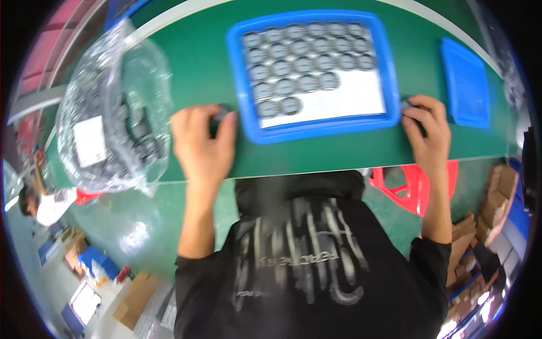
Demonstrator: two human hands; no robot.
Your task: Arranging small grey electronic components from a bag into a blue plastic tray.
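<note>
My left hand (199, 138) is just left of the blue tray (241, 101), with thumb and fingers closed around a dark round part (222, 113). Beyond the tray's right rim, my right hand (427, 125) has its fingers curled on a small dark part (406, 104), mostly hidden by the fingertips. Inside the tray, several round grey-black parts (303, 64) stand in rows on a white sheet (361, 96). The rows fill its far side and thin out toward the near left, leaving bare sheet at the near right.
A clear plastic bag (152, 68) with loose dark parts and a white label (89, 141) lies left on the green table (197, 62). Another blue tray (466, 85) is at the far right. A red stool (415, 189) stands below the table edge. Cardboard boxes (135, 299) sit on the floor.
</note>
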